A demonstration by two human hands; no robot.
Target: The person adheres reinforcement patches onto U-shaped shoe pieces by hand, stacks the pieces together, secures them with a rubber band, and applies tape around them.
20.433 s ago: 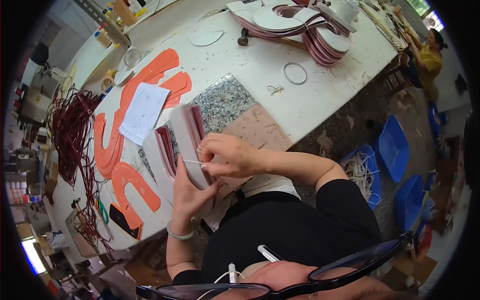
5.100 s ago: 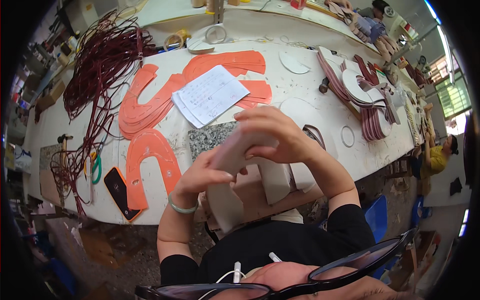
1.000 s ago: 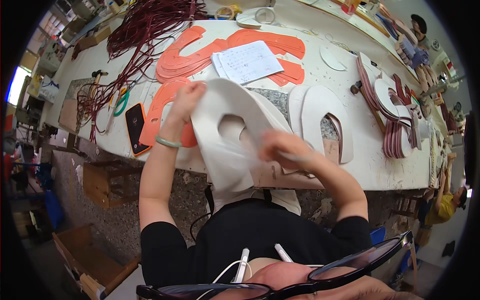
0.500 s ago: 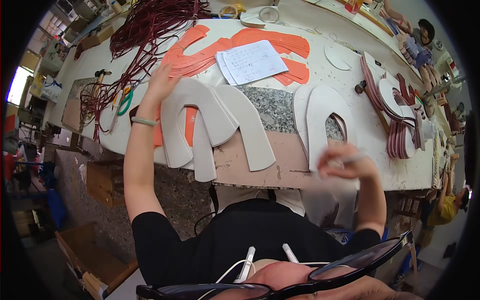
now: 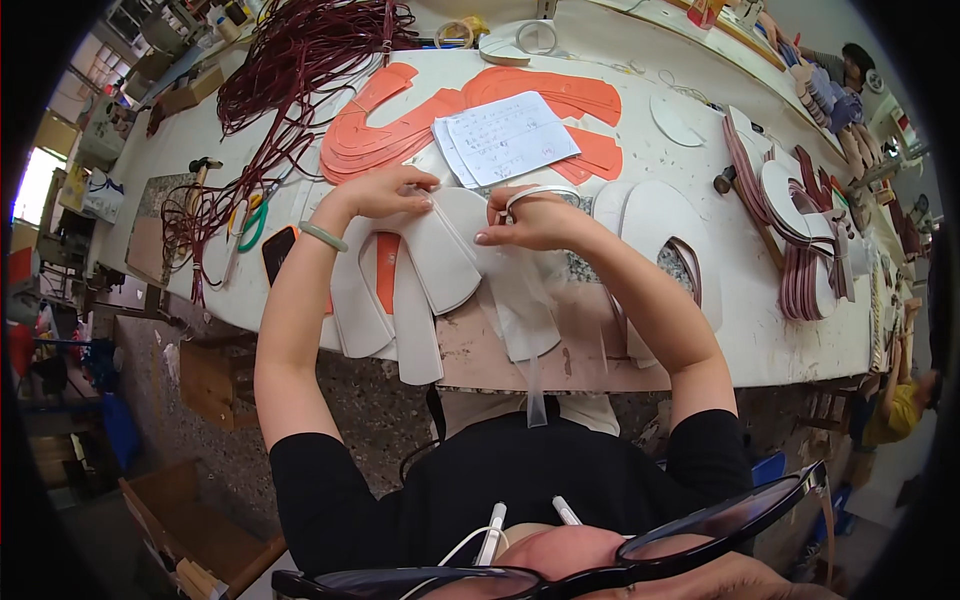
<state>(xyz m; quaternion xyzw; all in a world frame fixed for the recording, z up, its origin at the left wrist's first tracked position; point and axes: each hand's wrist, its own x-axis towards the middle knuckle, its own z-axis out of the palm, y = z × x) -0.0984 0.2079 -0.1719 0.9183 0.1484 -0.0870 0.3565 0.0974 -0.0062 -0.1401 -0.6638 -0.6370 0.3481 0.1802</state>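
Several pale grey-white U-shaped pieces [image 5: 436,268] lie fanned and overlapping near the table's front edge. My left hand [image 5: 392,192] is at the top of their curve, its fingertips pinched together at the edge of an upper piece. Just right of it, my right hand [image 5: 540,219] is closed on a translucent film strip [image 5: 536,395]. The strip hangs over the right-hand leg of the pieces and past the table edge. A white band curves over the right fingers; whether it belongs to the film I cannot tell.
Orange U-shaped sheets [image 5: 375,140] and handwritten papers [image 5: 510,138] lie beyond. More white U-shaped pieces [image 5: 640,215] are right, with banded maroon-edged stacks [image 5: 800,275] farther over. Scissors [image 5: 255,222], a phone [image 5: 279,252], a hammer [image 5: 204,168] and dark red cords [image 5: 290,70] sit left.
My right hand has swung left and away from me over the U-shaped pieces, bringing the film. My left hand has shifted right along their curve. The pieces have slid slightly toward me.
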